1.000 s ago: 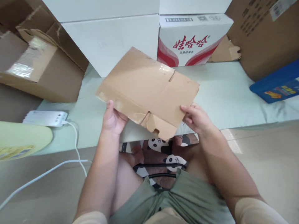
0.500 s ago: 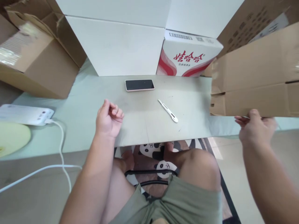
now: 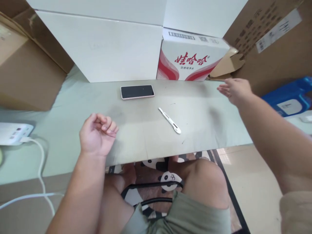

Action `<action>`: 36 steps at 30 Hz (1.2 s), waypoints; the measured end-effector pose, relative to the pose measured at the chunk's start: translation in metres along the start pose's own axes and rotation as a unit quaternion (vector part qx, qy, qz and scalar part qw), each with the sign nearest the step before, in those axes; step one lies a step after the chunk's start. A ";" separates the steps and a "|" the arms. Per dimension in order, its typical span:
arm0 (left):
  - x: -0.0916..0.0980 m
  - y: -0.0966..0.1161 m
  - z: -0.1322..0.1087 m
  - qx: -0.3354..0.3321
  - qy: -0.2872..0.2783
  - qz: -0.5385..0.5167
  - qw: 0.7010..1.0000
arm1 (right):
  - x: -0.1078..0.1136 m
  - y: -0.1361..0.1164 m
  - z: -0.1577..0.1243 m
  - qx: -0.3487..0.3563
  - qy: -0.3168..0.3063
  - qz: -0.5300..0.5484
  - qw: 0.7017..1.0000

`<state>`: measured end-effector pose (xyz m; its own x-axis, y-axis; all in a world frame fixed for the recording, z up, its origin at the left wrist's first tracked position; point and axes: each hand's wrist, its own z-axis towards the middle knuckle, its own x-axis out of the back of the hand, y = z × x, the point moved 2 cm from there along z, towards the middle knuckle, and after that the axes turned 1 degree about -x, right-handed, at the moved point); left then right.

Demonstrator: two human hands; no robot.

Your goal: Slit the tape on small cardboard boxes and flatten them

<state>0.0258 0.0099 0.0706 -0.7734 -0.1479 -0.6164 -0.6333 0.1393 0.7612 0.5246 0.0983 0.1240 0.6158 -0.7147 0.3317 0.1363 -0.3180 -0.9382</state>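
Observation:
My left hand (image 3: 98, 133) rests at the front left of the table, palm up, its fingers curled in loosely with nothing in them. Over the table's right side my right hand (image 3: 235, 91) reaches out, fingers stretched, holding nothing. It is nearest to the white and red carton (image 3: 192, 60) and a small torn-looking cardboard piece (image 3: 226, 65) beside that carton. Between my hands lies a white utility knife (image 3: 170, 121), slanting across the table. A dark-screened phone (image 3: 137, 92) in a pale pink case lies behind it, in front of a large white box (image 3: 104, 52).
Open brown cardboard boxes (image 3: 26, 74) stand at the left. A large brown carton (image 3: 275, 35) with a white label and a blue container (image 3: 290, 99) are at the right. A white power bank (image 3: 16, 133) with a cable (image 3: 42, 162) lies on the pale green table (image 3: 136, 136).
My right hand has let go of the flat cardboard sheet, which is out of view, and now reaches farther back. The view has shifted right; my left hand keeps its curled pose.

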 end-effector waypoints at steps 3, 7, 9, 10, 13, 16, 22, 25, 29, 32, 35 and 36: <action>0.001 0.007 -0.002 0.001 -0.023 0.009 1.000 | -0.014 0.020 -0.037 -0.003 -0.059 -0.021 0.998; 0.001 0.015 -0.006 -0.012 -0.024 -0.012 1.000 | -0.045 0.024 -0.092 0.009 -0.158 -0.049 0.986; 0.001 0.019 -0.010 -0.021 -0.003 -0.039 0.999 | -0.071 0.014 -0.125 0.032 -0.223 -0.068 0.972; 0.001 0.021 -0.013 -0.024 0.011 -0.056 0.998 | -0.085 0.008 -0.144 0.052 -0.260 -0.085 0.961; 0.004 0.030 -0.021 -0.034 0.058 -0.115 0.991 | -0.135 -0.016 -0.208 0.144 -0.367 -0.167 0.904; 0.010 0.041 -0.027 -0.039 0.080 -0.161 0.983 | -0.186 -0.040 -0.272 0.269 -0.436 -0.236 0.826; 0.034 0.064 -0.033 -0.061 0.118 -0.182 0.974 | -0.287 -0.083 -0.385 0.520 -0.482 -0.220 0.670; 0.046 0.074 -0.034 -0.073 0.143 -0.187 0.969 | -0.327 -0.100 -0.430 0.580 -0.494 -0.191 0.619; 0.059 0.081 -0.034 -0.075 0.156 -0.194 0.966 | -0.365 -0.113 -0.471 0.587 -0.504 -0.211 0.597; 0.067 0.083 -0.033 -0.080 0.160 -0.190 0.965 | -0.380 -0.112 -0.484 0.595 -0.504 -0.222 0.586; 0.072 0.081 -0.032 -0.110 0.180 -0.172 0.962 | -0.381 -0.105 -0.478 0.607 -0.482 -0.198 0.600; 0.073 0.080 -0.032 -0.134 0.197 -0.161 0.958 | -0.378 -0.101 -0.472 0.606 -0.473 -0.185 0.612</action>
<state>-0.0806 -0.0211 0.0926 -0.4352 -0.5071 -0.7439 -0.7667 -0.2244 0.6015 -0.0878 0.1067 0.1397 0.4640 0.1293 0.8764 0.5246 0.7570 -0.3894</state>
